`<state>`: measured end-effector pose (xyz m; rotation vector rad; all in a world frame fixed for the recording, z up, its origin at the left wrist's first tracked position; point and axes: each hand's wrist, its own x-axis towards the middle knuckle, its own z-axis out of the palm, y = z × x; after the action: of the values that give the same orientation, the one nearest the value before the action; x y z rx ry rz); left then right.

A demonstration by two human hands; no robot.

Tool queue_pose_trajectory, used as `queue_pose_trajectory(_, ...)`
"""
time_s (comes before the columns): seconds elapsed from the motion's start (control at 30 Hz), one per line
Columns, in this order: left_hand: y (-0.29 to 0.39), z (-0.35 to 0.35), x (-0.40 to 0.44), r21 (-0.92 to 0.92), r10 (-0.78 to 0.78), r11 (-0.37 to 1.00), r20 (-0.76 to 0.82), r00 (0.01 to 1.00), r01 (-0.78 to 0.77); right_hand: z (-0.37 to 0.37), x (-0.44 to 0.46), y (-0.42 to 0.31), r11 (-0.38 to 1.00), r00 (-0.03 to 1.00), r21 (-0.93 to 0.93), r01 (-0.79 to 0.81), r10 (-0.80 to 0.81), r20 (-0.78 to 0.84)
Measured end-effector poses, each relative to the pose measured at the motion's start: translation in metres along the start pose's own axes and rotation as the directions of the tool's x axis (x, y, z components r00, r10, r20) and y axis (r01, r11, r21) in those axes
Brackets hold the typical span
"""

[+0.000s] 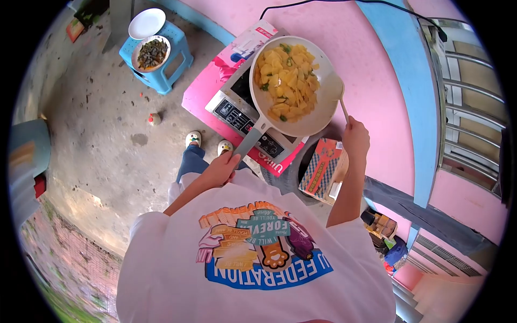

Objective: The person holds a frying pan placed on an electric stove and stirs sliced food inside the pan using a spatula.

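Observation:
My left hand (222, 168) is closed around the grey handle (249, 144) of a white frying pan (326, 105). Sliced yellow potatoes (291, 81) with bits of green pepper lie in the pan. The pan is over an induction cooker (242, 116), whose dark control panel shows at the near side. On the right, my right hand (355, 137) grips the thin handle of a cream-coloured spatula (344, 106). Its head is at the pan's right rim, and its exact shape is hard to make out against the pan.
A pink box (207, 99) lies under the cooker. A blue stool (182, 56) at upper left bears a white plate (147, 23) and a bowl of dark food (153, 53). A patterned carton (321, 168) stands near my right forearm. A black cable (323, 1) runs along the pink wall.

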<state>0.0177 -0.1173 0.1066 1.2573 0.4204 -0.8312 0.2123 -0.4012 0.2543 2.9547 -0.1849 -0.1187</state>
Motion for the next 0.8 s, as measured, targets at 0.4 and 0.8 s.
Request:
queue_pose_trajectory(0.4,0.014,0.001,-0.008,-0.035,-0.038,0.999,0.004,0.999,0.038,0.003,0.029,-0.041,0.703,0.698,-0.102,0.703,-0.711,-0.09)
queue_pose_trajectory(0.8,0.001,-0.003,0.0,-0.044,0.012,0.999,0.024,1.0,-0.011,-0.061,-0.031,0.006,0.793,0.8,-0.113,0.599,-0.598,0.047)
